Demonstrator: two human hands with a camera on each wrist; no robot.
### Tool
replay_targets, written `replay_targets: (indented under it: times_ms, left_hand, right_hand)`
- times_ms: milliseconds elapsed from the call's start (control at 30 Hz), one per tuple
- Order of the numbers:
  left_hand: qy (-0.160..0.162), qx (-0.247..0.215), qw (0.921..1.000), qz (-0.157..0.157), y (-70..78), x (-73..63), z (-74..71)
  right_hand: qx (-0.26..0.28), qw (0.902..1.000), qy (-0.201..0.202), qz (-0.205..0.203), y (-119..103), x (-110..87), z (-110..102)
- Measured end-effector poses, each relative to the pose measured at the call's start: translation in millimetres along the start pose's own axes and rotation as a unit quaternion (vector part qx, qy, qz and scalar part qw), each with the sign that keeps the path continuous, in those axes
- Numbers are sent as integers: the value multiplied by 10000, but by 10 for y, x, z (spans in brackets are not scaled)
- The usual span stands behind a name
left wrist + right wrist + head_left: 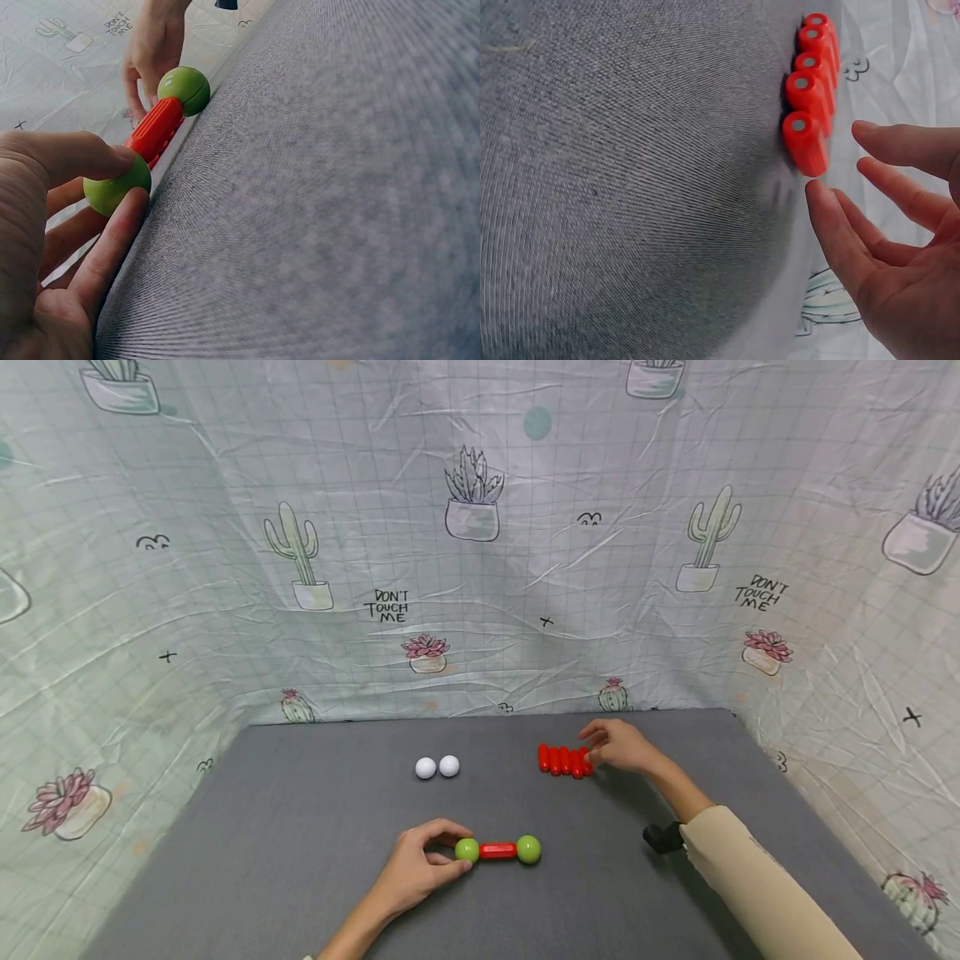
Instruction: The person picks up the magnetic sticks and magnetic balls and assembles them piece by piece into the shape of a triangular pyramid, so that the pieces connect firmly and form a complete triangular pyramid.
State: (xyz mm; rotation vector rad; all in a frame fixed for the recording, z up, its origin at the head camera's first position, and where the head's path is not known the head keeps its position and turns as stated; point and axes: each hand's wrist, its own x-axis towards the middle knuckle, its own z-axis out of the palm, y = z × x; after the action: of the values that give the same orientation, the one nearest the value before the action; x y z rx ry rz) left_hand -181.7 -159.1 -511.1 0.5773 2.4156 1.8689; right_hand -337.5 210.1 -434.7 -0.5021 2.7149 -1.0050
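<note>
Between thumb and fingers, my left hand [416, 864] pinches the left green ball [467, 850]. A red rod [498, 850] joins that ball to another green ball [528, 849], and the piece lies level along the grey table. Farther back on the right, my right hand [621, 746] hovers with spread fingers at the right end of a row of several red rods [564, 761]. In the right wrist view, the nearest red rod [806, 142] shows a grey disc in its end and lies just beyond the fingertips. Nothing is between the fingers of that hand.
Two white balls [437, 767] sit side by side at the back, left of the rods. A printed cloth [480, 577] hangs behind the grey table [300, 827] and along both sides. A black object [663, 838] shows at the right sleeve's cuff.
</note>
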Motion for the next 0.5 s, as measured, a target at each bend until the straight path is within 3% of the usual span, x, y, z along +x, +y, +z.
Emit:
replay_targets:
  times_ms: [267,500]
  left_hand:
    - [-19,-6,10000,-26,-5,5,3]
    - [-24,-10,10000,-8,-11,14,4]
  right_hand:
    - [240,9988,-119,412,80,65,43]
    - [632,9967,-222,449,126,65,42]
